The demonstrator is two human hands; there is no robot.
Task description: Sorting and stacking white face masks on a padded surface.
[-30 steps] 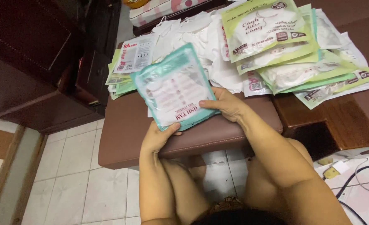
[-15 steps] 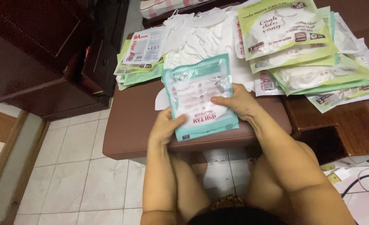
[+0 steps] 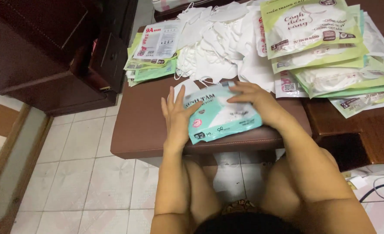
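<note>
Here, from the head camera, we see a glossy teal-and-white pouch (image 3: 222,115) lying flat on the smooth brown padded bench (image 3: 144,125), near its front edge. Our left hand (image 3: 177,115) rests fingers spread against the pouch's left edge, not closed. Our right hand (image 3: 254,99) presses open-fingered on its upper right part, grasping nothing. Just behind lies a heap of loose white masks (image 3: 213,43). Green-bordered rectangular packets (image 3: 313,30) stack at the right; a smaller fan of green packets (image 3: 155,56), topped by a white one, sits at the left.
</note>
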